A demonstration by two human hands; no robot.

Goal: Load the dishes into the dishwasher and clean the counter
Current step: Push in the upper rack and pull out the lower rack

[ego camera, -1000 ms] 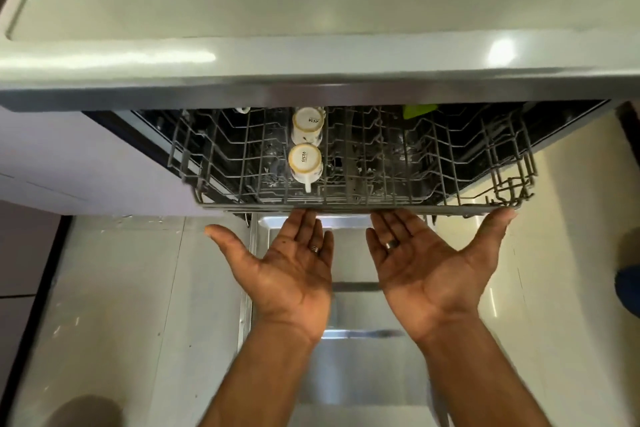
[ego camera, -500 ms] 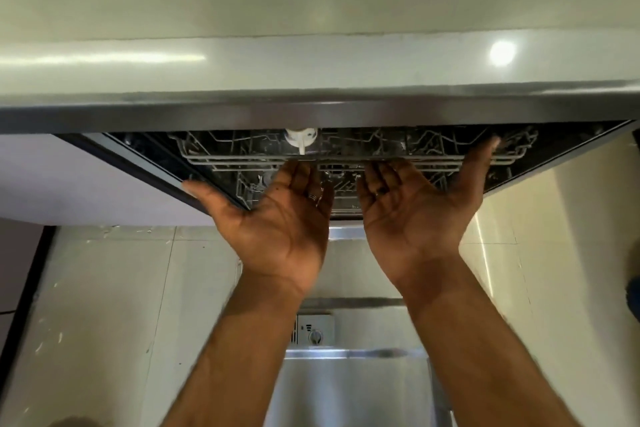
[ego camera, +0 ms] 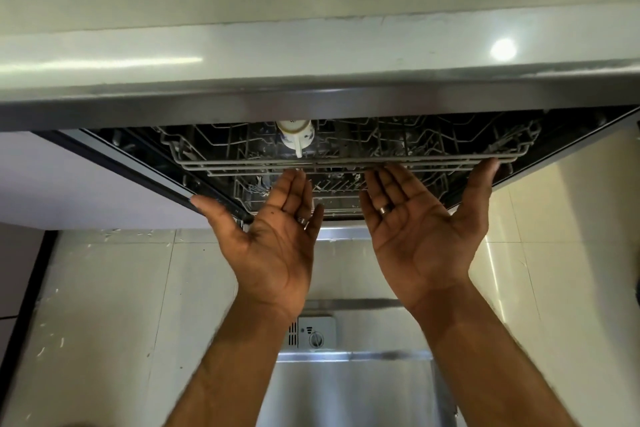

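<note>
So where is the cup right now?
In the head view the cup sits upside down in the upper rack, left of centre, just under the counter edge and above the left hand.

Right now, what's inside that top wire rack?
One white cup lies at the front of the upper rack, handle toward you. The countertop edge covers the rack's back, so anything deeper inside is hidden.

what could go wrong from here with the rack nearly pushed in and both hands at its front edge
1. Both the left hand and right hand have fingertips at the upper rack front; they might get pinched against the dishwasher frame.
2. The cup sits near the rack's front; a hard stop could jolt it.
3. The open door lies low, a likely trip hazard.
</note>
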